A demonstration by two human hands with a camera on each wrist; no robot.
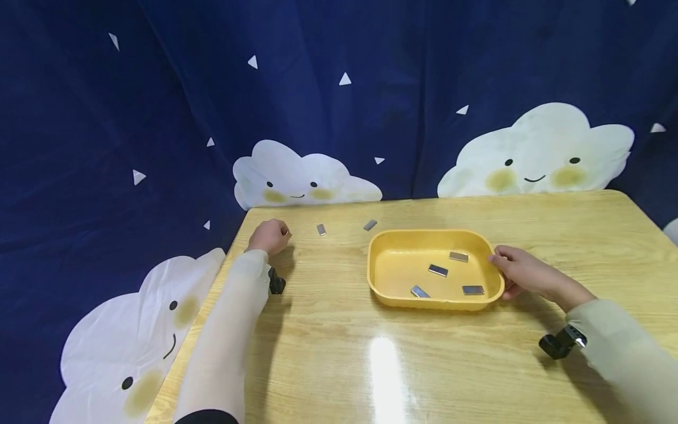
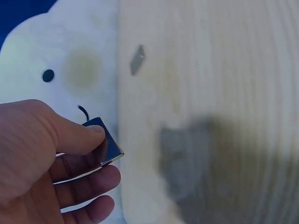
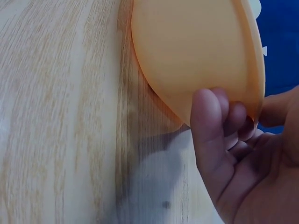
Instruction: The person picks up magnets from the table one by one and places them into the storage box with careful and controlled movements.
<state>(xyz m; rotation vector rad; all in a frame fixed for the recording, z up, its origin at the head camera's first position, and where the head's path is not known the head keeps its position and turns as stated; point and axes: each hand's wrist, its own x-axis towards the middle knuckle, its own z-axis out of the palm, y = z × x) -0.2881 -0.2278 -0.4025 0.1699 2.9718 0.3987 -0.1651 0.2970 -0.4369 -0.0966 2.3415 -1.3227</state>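
Note:
My left hand (image 1: 269, 237) is above the far left part of the table. In the left wrist view its thumb and fingers pinch a small shiny rectangular metal block (image 2: 110, 148). My right hand (image 1: 524, 272) grips the right end of a yellow plastic tray (image 1: 402, 301), thumb over the rim and fingers beneath the outer wall. Several similar metal blocks (image 1: 438, 270) lie scattered on the tray's floor. Two more, one metal block (image 1: 321, 229) and another metal block (image 1: 370, 225), lie on the table between my left hand and the tray.
The wood-grain table (image 1: 328, 359) ends at its left edge beside my left forearm. Behind it hangs a dark blue curtain (image 1: 318, 106) with smiling clouds and white triangles. A small black camera (image 1: 276, 281) is strapped to my left wrist, another camera (image 1: 556, 345) to my right.

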